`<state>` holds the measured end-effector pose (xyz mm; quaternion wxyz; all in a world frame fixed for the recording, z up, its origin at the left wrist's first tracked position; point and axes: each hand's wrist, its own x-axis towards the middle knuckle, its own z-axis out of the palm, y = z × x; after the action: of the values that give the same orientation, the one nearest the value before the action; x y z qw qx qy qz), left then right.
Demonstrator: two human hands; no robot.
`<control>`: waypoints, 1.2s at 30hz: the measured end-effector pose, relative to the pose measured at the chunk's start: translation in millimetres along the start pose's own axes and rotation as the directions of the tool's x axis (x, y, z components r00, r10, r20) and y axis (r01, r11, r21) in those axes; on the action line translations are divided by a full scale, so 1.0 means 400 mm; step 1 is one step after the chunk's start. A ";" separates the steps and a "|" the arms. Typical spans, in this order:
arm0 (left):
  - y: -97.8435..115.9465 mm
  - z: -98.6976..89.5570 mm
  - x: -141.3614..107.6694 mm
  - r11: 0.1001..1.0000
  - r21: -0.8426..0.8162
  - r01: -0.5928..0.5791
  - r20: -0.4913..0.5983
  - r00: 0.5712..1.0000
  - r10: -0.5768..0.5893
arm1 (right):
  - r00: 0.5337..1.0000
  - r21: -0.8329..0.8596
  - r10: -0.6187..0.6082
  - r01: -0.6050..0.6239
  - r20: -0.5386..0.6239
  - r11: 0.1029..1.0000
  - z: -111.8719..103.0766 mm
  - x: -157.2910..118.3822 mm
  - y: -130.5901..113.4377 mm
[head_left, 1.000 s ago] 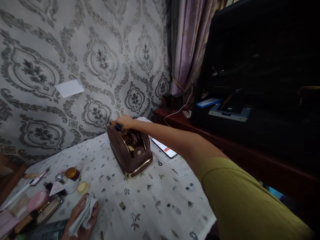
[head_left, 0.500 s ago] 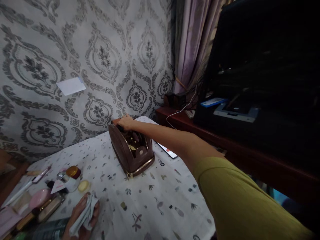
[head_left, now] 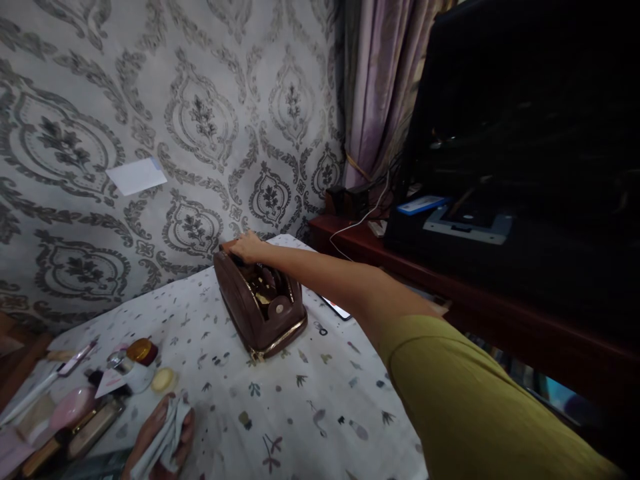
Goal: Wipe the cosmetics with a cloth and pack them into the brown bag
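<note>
A brown cosmetic bag (head_left: 240,310) with gold zips stands unzipped on the table, showing a shiny gold-toned interior and a flap with a round snap. My right hand (head_left: 249,248) is closed at its far end, with the fingers bent over the rim beside an orange-brown part; the fingertips are hidden. At the lower left, my left hand (head_left: 163,440) is wrapped around a crumpled white cloth (head_left: 167,433), low over the table. A round pale-yellow item (head_left: 163,380) lies just beyond that hand.
Cosmetics crowd the left side, among them a pink oval case (head_left: 73,407), an amber-lidded jar (head_left: 142,350) and a dark tube (head_left: 103,465). A phone (head_left: 337,308) lies partly under my right forearm. A dark red cabinet (head_left: 345,237) borders the table's right; patterned wallpaper stands behind.
The view has shifted slightly, so everything sits a little further left. My right hand stays at the bag's far end, and my left hand still holds the cloth.
</note>
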<state>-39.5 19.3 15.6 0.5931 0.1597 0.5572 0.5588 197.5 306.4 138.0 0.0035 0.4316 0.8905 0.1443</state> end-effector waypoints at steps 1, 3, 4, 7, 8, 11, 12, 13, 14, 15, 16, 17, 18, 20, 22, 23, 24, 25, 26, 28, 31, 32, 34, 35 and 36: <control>0.003 0.006 -0.003 1.000 -0.011 0.022 -0.009 1.000 -0.023 | 1.000 -0.001 -0.007 0.007 -0.002 1.000 0.000 -0.001 -0.002; 0.009 0.019 -0.012 0.996 -0.032 0.079 -0.032 0.996 -0.080 | 1.000 -0.004 -0.015 0.015 -0.005 1.000 -0.001 -0.003 -0.004; 0.012 0.025 -0.016 0.995 -0.041 0.089 -0.044 0.995 -0.091 | 1.000 -0.005 -0.017 0.017 -0.005 1.000 -0.001 -0.003 -0.004; 0.019 0.039 -0.026 0.994 -0.047 0.100 -0.040 0.994 -0.102 | 1.000 -0.004 -0.017 0.017 0.004 1.000 -0.002 -0.004 -0.001; 0.019 0.041 -0.028 0.994 -0.044 0.100 -0.033 0.994 -0.101 | 1.000 -0.002 -0.016 0.016 0.007 1.000 -0.002 -0.003 0.000; 0.017 0.038 -0.028 0.995 -0.031 0.090 -0.036 0.995 -0.091 | 1.000 -0.001 -0.013 0.013 0.009 1.000 -0.002 -0.001 0.002; 0.016 0.035 -0.026 0.996 -0.025 0.086 -0.045 0.995 -0.087 | 1.000 -0.001 -0.010 0.010 0.008 1.000 -0.001 0.000 0.001; 0.014 0.030 -0.024 0.996 -0.018 0.083 -0.050 0.995 -0.084 | 1.000 -0.001 -0.006 0.006 0.007 1.000 -0.001 0.001 0.000; 0.013 0.025 -0.021 0.997 -0.012 0.076 -0.051 0.996 -0.077 | 1.000 0.000 -0.002 0.002 0.006 1.000 0.000 0.001 -0.002; 0.012 0.020 -0.019 0.998 -0.009 0.069 -0.048 0.996 -0.070 | 1.000 0.001 0.003 -0.003 0.005 1.000 0.000 0.001 -0.003; 0.011 0.016 -0.016 0.998 -0.010 0.061 -0.041 0.997 -0.061 | 1.000 0.003 0.007 -0.007 0.004 1.000 0.000 0.000 -0.005; 0.011 0.012 -0.015 0.998 -0.014 0.056 -0.028 0.998 -0.056 | 1.000 0.006 0.009 -0.009 0.002 1.000 -0.001 -0.001 -0.006; 0.010 0.011 -0.014 0.998 -0.020 0.055 -0.023 0.998 -0.055 | 1.000 0.010 0.009 -0.009 0.002 1.000 -0.002 -0.003 -0.007; 0.010 0.015 -0.015 0.997 -0.040 0.070 -0.028 0.997 -0.071 | 1.000 0.023 0.006 -0.006 0.004 1.000 -0.006 -0.009 -0.007; 0.012 0.025 -0.021 0.995 -0.057 0.083 -0.043 0.995 -0.085 | 1.000 0.040 0.001 -0.001 0.010 0.999 -0.011 -0.015 -0.004; 0.013 0.032 -0.026 0.995 -0.066 0.081 -0.059 0.995 -0.085 | 1.000 0.050 -0.001 0.000 0.012 0.999 -0.014 -0.018 -0.002; 0.014 0.037 -0.031 0.994 -0.076 0.075 -0.079 0.994 -0.081 | 1.000 0.060 -0.002 0.001 0.014 0.998 -0.018 -0.020 0.000; 0.015 0.040 -0.037 0.994 -0.083 0.065 -0.098 0.993 -0.073 | 1.000 0.071 -0.002 0.001 0.018 0.997 -0.023 -0.022 0.002; 0.015 0.040 -0.042 0.995 -0.087 0.055 -0.108 0.992 -0.065 | 1.000 0.082 -0.001 -0.001 0.024 0.997 -0.028 -0.024 0.004; 0.013 0.032 -0.047 0.996 -0.082 0.038 -0.092 0.995 -0.046 | 0.999 0.102 0.017 -0.020 0.032 0.995 -0.042 -0.028 0.008; 0.000 0.011 -0.036 0.996 -0.084 -0.006 -0.036 0.999 0.003 | 0.996 0.131 0.093 -0.092 0.000 0.987 -0.074 -0.042 0.010; -0.007 0.006 -0.028 0.996 -0.089 -0.017 -0.035 0.999 0.014 | 0.992 0.144 0.126 -0.121 -0.025 0.982 -0.087 -0.050 0.008; -0.019 0.006 -0.013 0.994 -0.099 -0.041 -0.058 0.998 0.035 | 0.980 0.184 0.182 -0.165 -0.080 0.969 -0.115 -0.071 -0.007; -0.023 0.010 -0.008 0.993 -0.100 -0.065 -0.069 0.996 0.058 | 0.974 0.209 0.198 -0.172 -0.108 0.963 -0.128 -0.085 -0.022; -0.026 0.016 -0.006 0.990 -0.101 -0.096 -0.085 0.993 0.088 | 0.970 0.237 0.201 -0.165 -0.136 0.957 -0.140 -0.100 -0.041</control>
<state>-28.5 16.8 10.4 0.5513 0.1314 0.5426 0.6200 202.7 251.7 182.6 -0.1294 0.4970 0.8546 0.0764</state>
